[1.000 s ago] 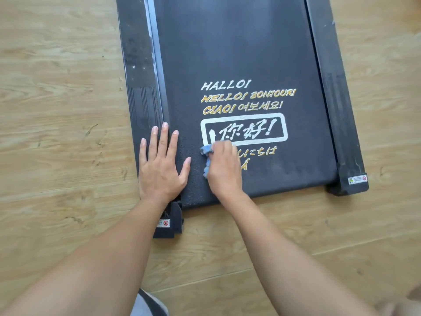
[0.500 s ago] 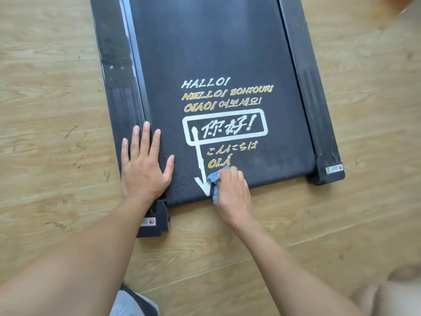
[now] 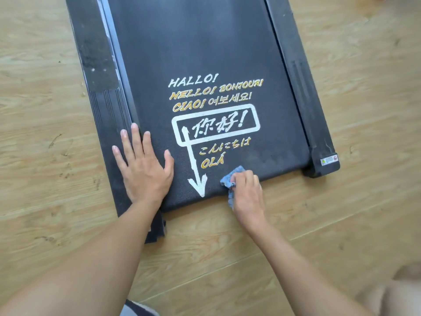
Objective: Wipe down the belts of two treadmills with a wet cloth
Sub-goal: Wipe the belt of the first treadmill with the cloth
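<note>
With right hand [image 3: 247, 192], grips blue cloth [image 3: 230, 179] at belt [image 3: 193, 53] edge.
Rests left hand [image 3: 143, 169] flat (fingers spread) across side rail [image 3: 100, 65].

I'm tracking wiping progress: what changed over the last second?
The right hand, gripping the blue cloth, slid down the belt from beside the boxed characters to the near edge, then rightward past the white arrow, now uncovered. The left hand stayed pressed flat at the belt's left edge.

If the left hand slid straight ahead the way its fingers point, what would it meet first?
Nothing visible: the left hand lies flat over the seam between belt and side rail, and that strip looks free up to the frame's top.
</note>
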`<state>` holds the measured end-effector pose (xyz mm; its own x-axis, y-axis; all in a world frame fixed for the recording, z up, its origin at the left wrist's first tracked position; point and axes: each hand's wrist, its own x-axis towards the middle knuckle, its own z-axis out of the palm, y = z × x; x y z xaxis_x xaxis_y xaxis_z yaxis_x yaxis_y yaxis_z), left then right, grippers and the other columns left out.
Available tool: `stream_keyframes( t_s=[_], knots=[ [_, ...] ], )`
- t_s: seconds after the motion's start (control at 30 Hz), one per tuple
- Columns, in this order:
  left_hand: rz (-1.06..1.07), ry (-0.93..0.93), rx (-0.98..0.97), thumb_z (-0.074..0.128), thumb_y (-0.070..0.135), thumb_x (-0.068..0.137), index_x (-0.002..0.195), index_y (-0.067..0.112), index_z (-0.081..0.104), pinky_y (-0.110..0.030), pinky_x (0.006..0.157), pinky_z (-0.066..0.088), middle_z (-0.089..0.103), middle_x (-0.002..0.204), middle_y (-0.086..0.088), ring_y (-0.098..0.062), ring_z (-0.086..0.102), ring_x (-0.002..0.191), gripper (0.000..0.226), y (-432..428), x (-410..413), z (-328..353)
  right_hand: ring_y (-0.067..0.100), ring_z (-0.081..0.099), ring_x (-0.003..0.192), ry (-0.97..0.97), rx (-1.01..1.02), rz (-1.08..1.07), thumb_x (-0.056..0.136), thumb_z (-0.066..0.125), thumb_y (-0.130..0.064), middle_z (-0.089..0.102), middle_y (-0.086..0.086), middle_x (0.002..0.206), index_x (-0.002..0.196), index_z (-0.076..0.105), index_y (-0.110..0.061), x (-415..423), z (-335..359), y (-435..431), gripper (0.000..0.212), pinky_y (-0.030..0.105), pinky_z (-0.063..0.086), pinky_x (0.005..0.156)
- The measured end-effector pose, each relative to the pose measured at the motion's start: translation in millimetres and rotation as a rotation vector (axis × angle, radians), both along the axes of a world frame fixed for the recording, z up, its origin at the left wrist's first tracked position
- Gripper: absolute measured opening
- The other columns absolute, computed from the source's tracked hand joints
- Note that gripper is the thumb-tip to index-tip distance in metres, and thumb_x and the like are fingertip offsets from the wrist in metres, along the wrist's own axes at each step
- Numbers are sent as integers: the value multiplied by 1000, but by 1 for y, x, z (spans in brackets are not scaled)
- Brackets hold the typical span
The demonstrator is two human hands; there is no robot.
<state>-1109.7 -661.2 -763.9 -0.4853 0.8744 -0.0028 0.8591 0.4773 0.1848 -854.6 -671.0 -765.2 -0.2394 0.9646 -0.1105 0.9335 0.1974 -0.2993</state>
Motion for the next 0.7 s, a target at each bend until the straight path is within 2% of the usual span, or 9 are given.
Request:
stream_keyframes(
  t_s=[0.1,0.17,0.23,0.33,0.47,0.57,0.7],
  knots=[
    [-48,3,-12,34,52,104,165,9,30,-63,131,4,8,179,-4,-33,-2,165,74,2,-2,-7,32,46,83,5,10,12,84,43,-17,51,10,99,100,57,-12,0,3,31,21,42,41,71],
    [-65,13,-24,33,52,106,165,9,28,-64,130,3,7,179,-4,-35,-3,165,73,2,0,-9,34,47,87,-8,47,-33,84,53,-7,51,12,103,102,56,-10,-15,-2,75,19,41,36,73],
    [-77,23,-36,31,52,107,165,8,28,-65,130,3,7,179,-6,-37,-2,165,73,2,0,-12,36,47,94,-38,71,-82,84,54,0,52,14,109,106,55,-9,-36,-5,123,24,40,33,75],
    [-119,49,-71,32,53,106,159,4,34,-68,127,10,17,176,-14,-44,6,163,72,5,-11,-12,36,47,96,-69,72,-74,87,49,-1,52,15,112,110,54,-8,-51,-1,153,25,44,40,79],
    [-157,31,-43,37,56,102,141,1,44,-67,122,21,35,163,-20,-47,21,156,68,12,-23,-7,35,48,96,-92,21,-39,88,53,-11,51,13,110,108,53,-9,-9,5,87,21,44,42,78],
    [-128,-6,2,41,55,101,138,3,47,-63,123,19,37,161,-17,-43,21,157,64,14,-19,-3,33,47,92,-36,-87,-102,84,37,-21,49,11,108,105,54,-10,19,13,19,29,44,41,76],
    [-126,-26,25,42,55,101,138,4,48,-61,124,19,39,161,-16,-41,22,158,63,15,-17,0,32,46,89,45,-95,-91,85,38,-16,46,9,104,102,53,-10,26,10,19,24,47,42,77]
  ],
)
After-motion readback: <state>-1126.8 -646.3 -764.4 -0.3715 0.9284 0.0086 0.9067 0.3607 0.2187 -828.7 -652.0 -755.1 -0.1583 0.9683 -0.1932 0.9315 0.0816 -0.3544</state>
